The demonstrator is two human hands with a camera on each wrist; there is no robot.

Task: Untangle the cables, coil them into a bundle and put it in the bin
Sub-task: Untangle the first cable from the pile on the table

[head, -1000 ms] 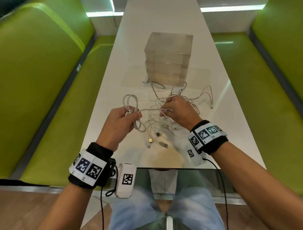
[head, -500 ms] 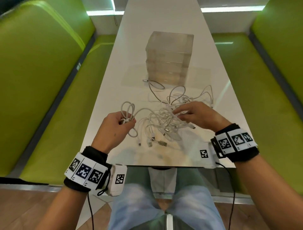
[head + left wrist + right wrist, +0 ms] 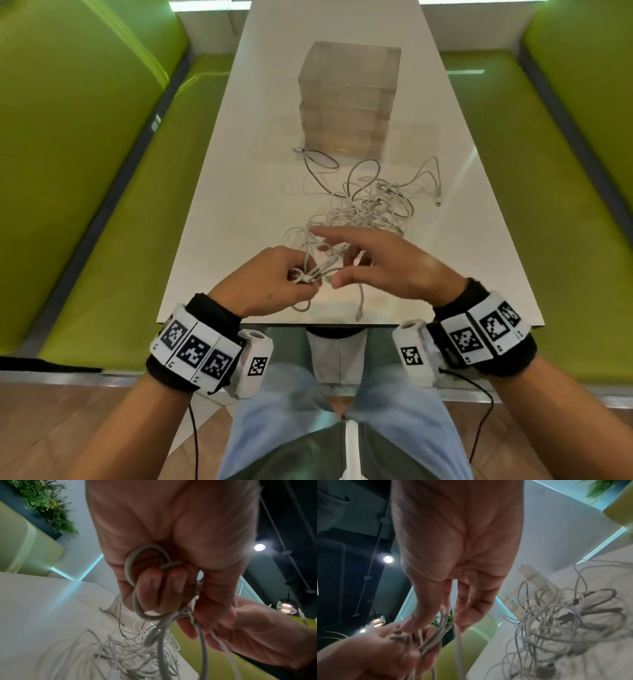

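Note:
My left hand (image 3: 308, 277) grips a small coil of white cable (image 3: 137, 582) over the near end of the table; its fingers curl through the loops. My right hand (image 3: 342, 260) is right beside it, index finger and thumb stretched out, the middle fingers bent on a strand (image 3: 359, 274) that hangs down towards the table edge. The tangle of white cables (image 3: 370, 209) lies on the table beyond both hands, joined to the coil by several strands. The translucent bin (image 3: 349, 99) stands farther back at mid-table. The right wrist view is blurred.
The white table (image 3: 239, 205) is narrow, with its near edge just under my wrists. Green benches (image 3: 120, 205) run along both sides. One plug end (image 3: 299, 149) lies by the bin's front left corner, another (image 3: 438, 202) to the right of the tangle.
My right hand left the tangle and came back left to meet the left hand, bringing a strand along. The left hand shifted a little to the right with its coil.

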